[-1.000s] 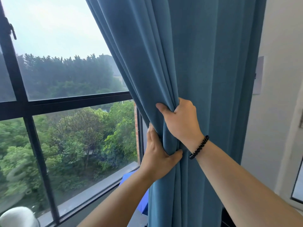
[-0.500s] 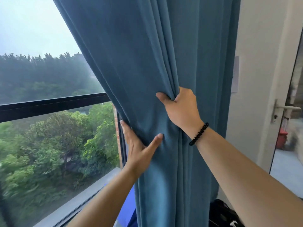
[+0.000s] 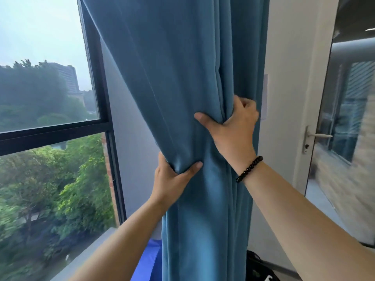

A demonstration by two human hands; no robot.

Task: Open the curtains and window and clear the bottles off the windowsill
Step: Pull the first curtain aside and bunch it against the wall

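Observation:
A blue curtain (image 3: 182, 78) hangs bunched against the wall at the right end of the window (image 3: 46, 98). My right hand (image 3: 233, 126), with a black bead bracelet on its wrist, grips a thick bundle of folds. Lower and to the left, my left hand (image 3: 174, 177) pinches a fold of the same curtain between thumb and fingers. The black window frame (image 3: 97, 98) and its panes are uncovered, with trees and a building outside. No bottles show in this view.
A white wall (image 3: 288, 98) stands right of the curtain, then an open door with a metal lever handle (image 3: 316, 135). A blue object (image 3: 150, 258) lies below the curtain by the sill, and a black bag (image 3: 257, 268) sits on the floor.
Both hands have carried the curtain to the right, uncovering the window's right frame post and the wall strip beside it. My left hand went from flat on the cloth to pinching a fold.

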